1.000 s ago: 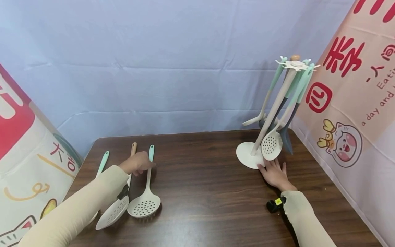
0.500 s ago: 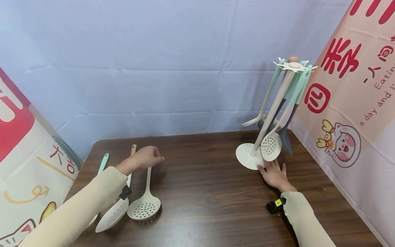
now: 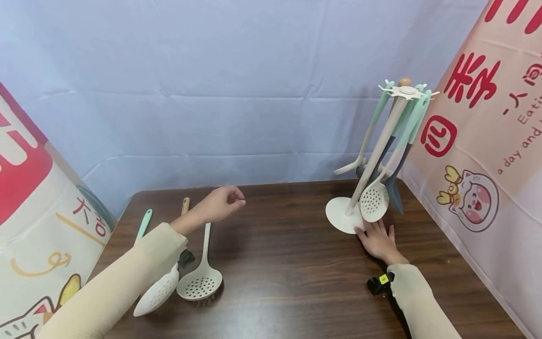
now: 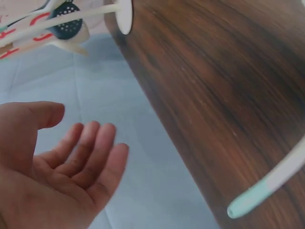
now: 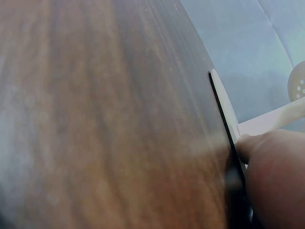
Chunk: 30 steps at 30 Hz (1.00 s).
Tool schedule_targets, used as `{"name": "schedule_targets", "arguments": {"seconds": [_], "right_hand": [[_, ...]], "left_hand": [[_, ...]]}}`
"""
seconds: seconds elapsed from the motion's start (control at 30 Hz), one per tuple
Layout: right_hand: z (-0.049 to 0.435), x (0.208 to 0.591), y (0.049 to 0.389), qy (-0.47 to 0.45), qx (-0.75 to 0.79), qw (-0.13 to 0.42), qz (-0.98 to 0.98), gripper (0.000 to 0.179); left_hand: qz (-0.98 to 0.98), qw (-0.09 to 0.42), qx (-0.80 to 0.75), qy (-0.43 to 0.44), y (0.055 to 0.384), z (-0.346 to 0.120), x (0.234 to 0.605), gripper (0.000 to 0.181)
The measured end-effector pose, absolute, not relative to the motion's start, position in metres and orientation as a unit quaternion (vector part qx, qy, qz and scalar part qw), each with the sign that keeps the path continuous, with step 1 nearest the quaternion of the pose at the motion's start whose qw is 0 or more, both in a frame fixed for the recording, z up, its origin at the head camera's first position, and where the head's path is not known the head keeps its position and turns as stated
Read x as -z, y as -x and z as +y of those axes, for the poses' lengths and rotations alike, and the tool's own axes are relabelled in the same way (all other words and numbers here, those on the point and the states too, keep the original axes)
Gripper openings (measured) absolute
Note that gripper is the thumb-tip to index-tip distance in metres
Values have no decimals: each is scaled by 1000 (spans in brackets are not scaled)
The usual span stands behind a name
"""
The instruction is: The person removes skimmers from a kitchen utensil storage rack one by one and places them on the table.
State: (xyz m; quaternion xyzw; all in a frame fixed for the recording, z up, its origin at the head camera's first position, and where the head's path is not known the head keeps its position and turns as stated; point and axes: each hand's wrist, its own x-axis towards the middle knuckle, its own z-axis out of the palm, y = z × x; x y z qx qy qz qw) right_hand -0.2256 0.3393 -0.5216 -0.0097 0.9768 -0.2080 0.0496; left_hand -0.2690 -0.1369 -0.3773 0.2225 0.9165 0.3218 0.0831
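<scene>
My left hand (image 3: 221,203) hovers above the back left of the table, its fingers loosely bent and nothing in them, as the left wrist view of the hand (image 4: 71,167) confirms. Below it lies a white skimmer (image 3: 200,284) with a round holed head; its mint handle end (image 4: 250,198) shows in the left wrist view. My right hand (image 3: 378,241) rests at the front edge of the round white base (image 3: 337,213) of a utensil stand (image 3: 377,153), thumb on the rim. A white slotted spoon (image 3: 374,201) hangs just above those fingers.
Left of the skimmer lie a white slotted spoon (image 3: 158,293) with a wooden handle end (image 3: 185,205) and a utensil with a mint handle (image 3: 145,223), partly behind my sleeve. Dark grey and white utensils hang on the stand. Cloth (image 3: 254,94) hangs behind the table.
My left hand has let go of the skimmer's handle and moved up and to the right, away from it. The skimmer stays lying on the table. My right hand keeps its place at the base.
</scene>
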Motion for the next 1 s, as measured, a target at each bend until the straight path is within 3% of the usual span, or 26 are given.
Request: {"name": "schedule_targets", "arguments": {"seconds": [0.37, 1.0], "right_hand": [[338, 525, 227, 9, 210, 49, 976, 73], [337, 521, 225, 12, 218, 35, 975, 72]], "left_hand": [[888, 42, -366, -275, 273, -95, 377, 15], [822, 58, -462, -329, 282, -9, 354, 21]]}}
